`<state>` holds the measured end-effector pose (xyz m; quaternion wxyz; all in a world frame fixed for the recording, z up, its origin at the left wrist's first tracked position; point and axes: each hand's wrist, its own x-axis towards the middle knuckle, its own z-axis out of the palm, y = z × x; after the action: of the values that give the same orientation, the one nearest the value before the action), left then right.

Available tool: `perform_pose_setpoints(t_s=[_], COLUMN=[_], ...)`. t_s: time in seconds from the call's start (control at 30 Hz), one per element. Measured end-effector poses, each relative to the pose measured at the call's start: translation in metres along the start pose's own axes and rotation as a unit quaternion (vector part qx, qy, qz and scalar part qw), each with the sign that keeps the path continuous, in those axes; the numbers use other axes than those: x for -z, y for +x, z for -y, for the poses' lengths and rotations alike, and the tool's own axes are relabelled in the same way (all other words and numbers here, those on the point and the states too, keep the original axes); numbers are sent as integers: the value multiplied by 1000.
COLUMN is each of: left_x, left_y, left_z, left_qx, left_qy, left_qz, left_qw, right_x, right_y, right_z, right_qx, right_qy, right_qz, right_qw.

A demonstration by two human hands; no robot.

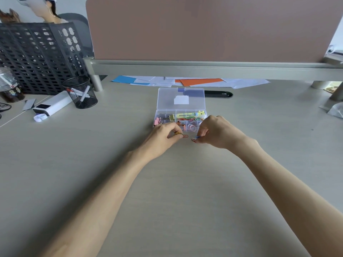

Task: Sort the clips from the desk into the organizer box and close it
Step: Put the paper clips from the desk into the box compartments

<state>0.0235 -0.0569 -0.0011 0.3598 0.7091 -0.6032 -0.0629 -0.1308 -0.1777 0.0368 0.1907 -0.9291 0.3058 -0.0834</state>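
A clear plastic organizer box [165, 111] stands open on the desk, its lid [167, 98] tilted up at the back. Its compartments hold coloured paper clips, binder clips and a yellow item. Just in front of the box, my left hand [163, 135] pinches a yellow paper clip [177, 133], and a red paper clip [185, 136] lies at its fingertips. My right hand [215, 132] pinches a blue paper clip [197, 137], with another red clip [193, 140] on the desk just below its fingers.
A black mesh pen cup [81, 92] and a white device [52, 105] stand at the left, before a black perforated rack [37, 58]. Coloured papers [194, 81] and a black pen case [218, 94] lie behind the box, under the partition [204, 28].
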Motion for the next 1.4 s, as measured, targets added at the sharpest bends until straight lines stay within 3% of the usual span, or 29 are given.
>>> perform_pose_setpoints(t_s=[0.27,0.47,0.67,0.97,1.4], left_x=[-3,-2,-3,-4,15], left_y=[-3,-4,-3,-2,54], left_z=[1,-2,0,2,2], left_qx=[27,34,34,46,53], left_qy=[-24,-29,-24,-37,13], left_qz=[-21,-23,-22,-33,-60], left_qw=[999,999,999,998,997], right_x=[-6,-3,-3,-2,23], right_y=[-1,3,5,1,47], right_z=[8,4,8,8,-23], right_qx=[10,-28,-35,25,13], right_qy=[-44,28,32,37,209], right_qz=[-27,21,57,39,-82], right_qw=[999,999,997,998,975])
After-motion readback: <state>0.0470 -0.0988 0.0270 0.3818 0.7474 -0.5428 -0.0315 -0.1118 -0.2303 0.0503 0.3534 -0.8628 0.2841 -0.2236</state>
